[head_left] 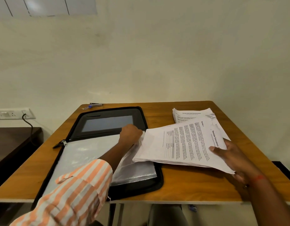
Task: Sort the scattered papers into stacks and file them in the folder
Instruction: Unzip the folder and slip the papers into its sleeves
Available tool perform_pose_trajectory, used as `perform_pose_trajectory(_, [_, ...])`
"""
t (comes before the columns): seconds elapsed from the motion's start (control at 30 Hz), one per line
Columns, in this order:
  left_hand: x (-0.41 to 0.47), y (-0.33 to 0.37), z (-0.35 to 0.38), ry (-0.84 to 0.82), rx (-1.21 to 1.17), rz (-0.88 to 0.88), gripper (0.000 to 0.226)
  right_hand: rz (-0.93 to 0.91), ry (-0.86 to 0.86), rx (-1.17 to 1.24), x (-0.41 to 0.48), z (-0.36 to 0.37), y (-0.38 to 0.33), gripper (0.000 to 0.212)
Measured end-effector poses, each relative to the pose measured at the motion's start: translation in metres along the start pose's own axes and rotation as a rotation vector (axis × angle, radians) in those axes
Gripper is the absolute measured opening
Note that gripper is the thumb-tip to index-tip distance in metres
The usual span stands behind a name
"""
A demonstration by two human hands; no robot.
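The black zip folder [108,128] lies open on the table [181,183], its clear plastic sleeves [85,154] spread across the near half. The left hand [130,132] reaches over those sleeves with its fingers closed on the right-hand edge of the top sleeve, lifting it so that a mouth seems to open toward the right. The right hand [229,157] grips a thick stack of printed papers [181,144] by its right end, thumb on top and the other fingers beneath, holding it just above the table and tilted. The stack's long axis runs left to right, and its free left edge lies just beside the left hand, touching or nearly touching the lifted sleeve. The next move, as I judge it, turns on that: the stack must slide leftward, leading edge first, into the gap held open. Whether any papers already sit in the sleeves I cannot tell. A second pile [190,114] rests at the far right of the table, well apart from the folder, not yet filed. A stapler [96,104] lies at the far left edge.
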State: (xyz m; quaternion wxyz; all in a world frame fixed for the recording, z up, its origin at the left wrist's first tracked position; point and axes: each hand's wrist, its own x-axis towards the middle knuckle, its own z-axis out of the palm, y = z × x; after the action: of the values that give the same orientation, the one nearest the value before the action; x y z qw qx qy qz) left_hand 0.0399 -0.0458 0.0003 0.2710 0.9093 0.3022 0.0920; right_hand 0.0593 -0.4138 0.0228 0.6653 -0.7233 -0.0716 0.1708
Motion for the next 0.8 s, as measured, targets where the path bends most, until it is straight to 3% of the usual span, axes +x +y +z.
perform_pose_trajectory(0.13, [0.006, 0.000, -0.003, -0.016, 0.006, 0.037, 0.015, -0.014, -0.032, -0.043, 0.009, 0.000, -0.014, 0.027])
perform_pose_trajectory(0.43, [0.014, 0.009, -0.010, 0.021, -0.038, 0.031, 0.027, -0.036, -0.051, -0.055, 0.025, -0.002, -0.023, 0.031])
perform_pose_trajectory(0.53, [0.017, 0.012, -0.014, 0.012, -0.044, 0.018, 0.019, -0.028, -0.085, -0.068, 0.030, -0.005, -0.019, 0.072])
perform_pose_trajectory(0.57, [0.018, 0.014, -0.016, 0.007, -0.036, 0.019, 0.016, -0.025, -0.082, -0.069, 0.032, -0.006, -0.018, 0.069])
perform_pose_trajectory(0.63, [0.020, 0.019, -0.020, 0.021, -0.036, 0.020, 0.013, -0.022, -0.081, -0.054, 0.034, -0.007, -0.016, 0.038])
perform_pose_trajectory(0.67, [0.021, 0.020, -0.021, 0.032, -0.043, 0.018, 0.014, -0.016, -0.069, -0.049, 0.034, -0.007, -0.016, 0.032])
perform_pose_trajectory(0.8, [0.028, 0.024, -0.025, 0.023, -0.010, 0.028, 0.020, -0.010, -0.068, -0.030, 0.035, -0.008, -0.016, 0.027])
